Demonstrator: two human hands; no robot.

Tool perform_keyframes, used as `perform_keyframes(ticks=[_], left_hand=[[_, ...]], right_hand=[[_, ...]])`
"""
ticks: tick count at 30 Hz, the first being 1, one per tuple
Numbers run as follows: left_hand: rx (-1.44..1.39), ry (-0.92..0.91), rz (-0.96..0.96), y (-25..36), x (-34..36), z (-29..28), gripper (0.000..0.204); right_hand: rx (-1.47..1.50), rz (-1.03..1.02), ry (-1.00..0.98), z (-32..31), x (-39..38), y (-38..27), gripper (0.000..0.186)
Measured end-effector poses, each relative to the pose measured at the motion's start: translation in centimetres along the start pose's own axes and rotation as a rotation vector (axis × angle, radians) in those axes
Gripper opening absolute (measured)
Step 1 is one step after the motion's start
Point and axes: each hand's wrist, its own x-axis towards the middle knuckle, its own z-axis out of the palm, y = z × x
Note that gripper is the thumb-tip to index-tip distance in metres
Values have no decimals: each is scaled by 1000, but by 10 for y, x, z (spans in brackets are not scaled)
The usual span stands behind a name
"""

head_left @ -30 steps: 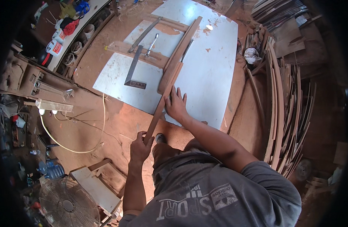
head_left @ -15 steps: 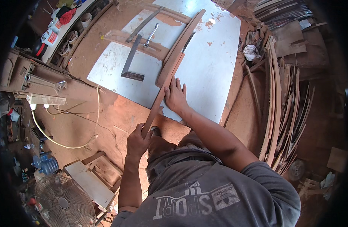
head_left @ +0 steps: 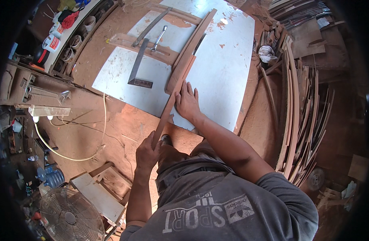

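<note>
A long, narrow wooden strip [head_left: 167, 114] runs slantwise from over the near table edge up along a thicker wooden board [head_left: 196, 39]. My left hand [head_left: 148, 152] is closed round the strip's near end, off the table. On the white tabletop [head_left: 222, 76], my right hand [head_left: 187, 103] lies beside the strip with fingers stretched out and apart, its thumb side touching the wood. Left of the board are a try square [head_left: 140, 66], a metal wrench [head_left: 159, 38] and a dark curved bar [head_left: 152, 26]. They rest by slotted wooden slats [head_left: 162, 54].
Stacked wooden strips [head_left: 291, 108] stand at the right. On the left are a power strip [head_left: 50, 111] with a pale cable, an adjustable wrench [head_left: 46, 92] and a shelf with a white tub [head_left: 51, 42]. A caged fan [head_left: 70, 217] and a wooden stool-like frame [head_left: 98, 195] sit lower left.
The view has tilted slightly. Both hands keep nearly the same places on and beside the strip.
</note>
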Motion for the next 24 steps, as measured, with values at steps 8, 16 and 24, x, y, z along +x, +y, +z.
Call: perform_keyframes(ticks=[8, 16, 24], left_hand=[[35, 28, 37, 0, 6, 6, 55], [248, 237, 246, -3, 6, 15, 58], [469, 295, 290, 9, 12, 24, 49]], right_hand=[[15, 8, 10, -5, 6, 3, 68], [-9, -39, 68, -2, 16, 12, 67], [10, -38, 71, -4, 27, 19, 67]])
